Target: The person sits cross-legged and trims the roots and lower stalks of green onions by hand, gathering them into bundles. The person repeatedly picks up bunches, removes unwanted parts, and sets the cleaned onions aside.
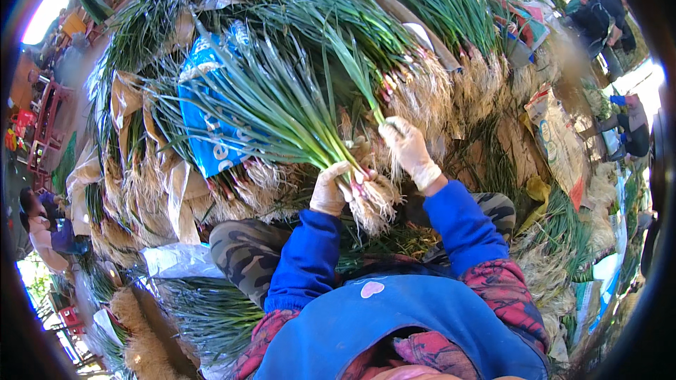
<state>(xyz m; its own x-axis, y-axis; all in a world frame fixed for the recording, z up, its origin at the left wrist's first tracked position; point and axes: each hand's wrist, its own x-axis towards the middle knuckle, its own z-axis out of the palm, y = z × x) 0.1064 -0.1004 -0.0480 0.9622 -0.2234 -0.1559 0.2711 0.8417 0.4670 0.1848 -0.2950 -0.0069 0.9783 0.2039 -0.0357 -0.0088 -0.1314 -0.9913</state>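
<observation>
My left hand [330, 189], in a pale glove, is closed around a bunch of green onions [311, 126] just above its white roots; the long leaves fan out to the upper left. To its right, my right hand [404, 148], gloved too, grips a few green onion stalks [364, 82] near their root end, with the leaves pointing up and left. Beyond both hands lies a heap of green onions [364, 26] with stringy roots towards me. A blue printed plastic sack [211, 105] lies partly under the leaves of the held bunch.
More green onions [211, 306] lie at the lower left, beside a white plastic sheet [182, 261]. A printed sack [557, 142] and a yellow bag [536, 195] are at the right. One person [47, 221] sits at the far left; others [597, 16] are at the upper right.
</observation>
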